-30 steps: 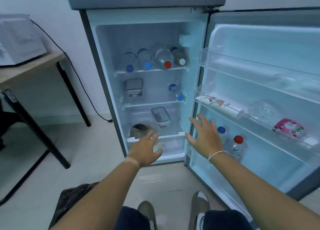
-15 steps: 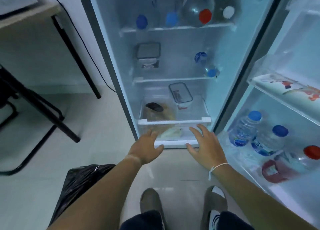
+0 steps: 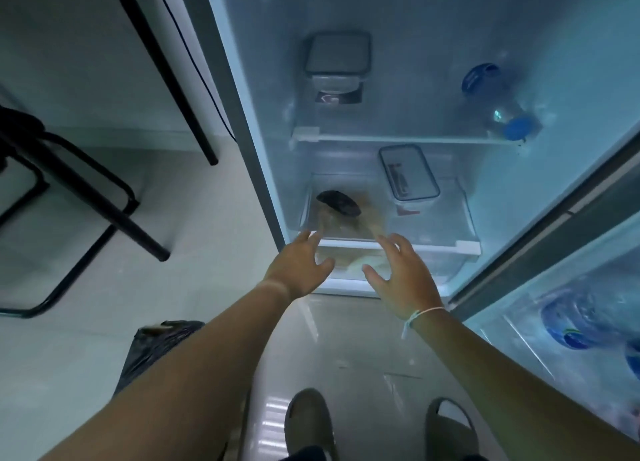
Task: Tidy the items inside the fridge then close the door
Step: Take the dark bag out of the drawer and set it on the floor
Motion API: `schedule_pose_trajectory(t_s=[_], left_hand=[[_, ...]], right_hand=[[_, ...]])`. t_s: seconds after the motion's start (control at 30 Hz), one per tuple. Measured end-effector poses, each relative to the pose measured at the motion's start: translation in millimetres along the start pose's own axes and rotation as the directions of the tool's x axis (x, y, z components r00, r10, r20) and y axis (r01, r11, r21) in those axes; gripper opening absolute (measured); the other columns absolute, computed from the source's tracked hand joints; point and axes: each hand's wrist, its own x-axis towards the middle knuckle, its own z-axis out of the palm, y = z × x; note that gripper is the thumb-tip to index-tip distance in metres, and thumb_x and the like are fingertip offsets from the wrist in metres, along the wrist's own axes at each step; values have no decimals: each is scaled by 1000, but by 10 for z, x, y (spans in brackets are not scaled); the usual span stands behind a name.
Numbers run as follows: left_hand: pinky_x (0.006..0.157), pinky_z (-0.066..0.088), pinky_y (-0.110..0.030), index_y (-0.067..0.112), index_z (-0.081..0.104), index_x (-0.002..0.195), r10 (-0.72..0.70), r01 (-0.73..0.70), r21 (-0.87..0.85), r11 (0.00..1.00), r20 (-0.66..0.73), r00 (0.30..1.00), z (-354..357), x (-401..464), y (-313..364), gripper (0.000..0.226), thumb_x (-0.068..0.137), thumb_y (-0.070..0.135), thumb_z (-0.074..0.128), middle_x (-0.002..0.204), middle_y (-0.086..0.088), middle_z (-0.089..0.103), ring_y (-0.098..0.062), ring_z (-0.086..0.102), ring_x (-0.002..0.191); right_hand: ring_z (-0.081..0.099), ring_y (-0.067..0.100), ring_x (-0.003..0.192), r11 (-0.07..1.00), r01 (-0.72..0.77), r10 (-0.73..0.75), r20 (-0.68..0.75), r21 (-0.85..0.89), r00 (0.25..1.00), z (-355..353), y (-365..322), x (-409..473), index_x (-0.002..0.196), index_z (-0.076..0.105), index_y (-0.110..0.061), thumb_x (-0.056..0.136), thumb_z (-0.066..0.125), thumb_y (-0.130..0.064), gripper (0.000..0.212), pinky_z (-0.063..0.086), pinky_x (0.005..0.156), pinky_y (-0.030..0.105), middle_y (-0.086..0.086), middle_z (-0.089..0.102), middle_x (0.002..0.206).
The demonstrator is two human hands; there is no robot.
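Fridge [image 3: 242,121] items are seen through the open door: a grey-lidded box [image 3: 337,53] at the far left of the upper shelf [image 3: 398,138], a bottle [image 3: 498,103] lying on its side at that shelf's right, and a clear box [image 3: 408,176] on the cover above the drawer [image 3: 446,266]. A dark object [image 3: 339,202] sits on a brownish bag at the left of that cover; what it is cannot be told. Both hands are empty with fingers spread: the left hand [image 3: 299,264] is held at the drawer's left front edge and the right hand [image 3: 403,273] just beside it toward the middle. Whether either touches the drawer cannot be told.

The likely step is judged to be a pull on the drawer or a reach for the bag. Several risks are judged from here. With both hands set left of centre, the drawer could be skewed and jammed on its runners if it is pulled. The clear box could be shaken or tipped if the cover is jolted. The bottle, lying near the shelf lip, could be rolled off by a knock to the shelf. The door bottles [image 3: 568,322] at the near right could be toppled if the door [image 3: 554,218] is swung hard at closing.
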Motion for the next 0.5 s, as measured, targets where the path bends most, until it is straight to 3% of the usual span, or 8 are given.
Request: schedule_pose_trajectory(t_s=[0.13,0.37,0.5], left_hand=[[114,26,-31,16,27,147,-26,27,-51,998,6,1000,14,384,-34,60,94,35,46,156,-4,28,-24,32,141],[107,33,-31,10,35,142,-82,84,-154,984,22,996,91,1112,-17,51,94,25,46,146,-14,42,-30,42,132],[113,25,-29,12,29,146,-111,112,-224,968,17,994,118,1456,0,54,95,20,44,153,-11,33,-27,33,140]], right_hand=[[42,22,133,993,-44,42,17,114,999,134,59,345,141,38,-21,90,54,-32,55,37,107,28,-1,34,151],[41,21,135,914,-197,166,116,355,979,381,170,1001,142,39,-20,93,48,-24,50,34,111,31,-2,41,149],[42,23,135,866,-253,212,142,431,967,464,182,1261,143,37,-18,93,47,-21,51,35,113,34,1,42,148]])
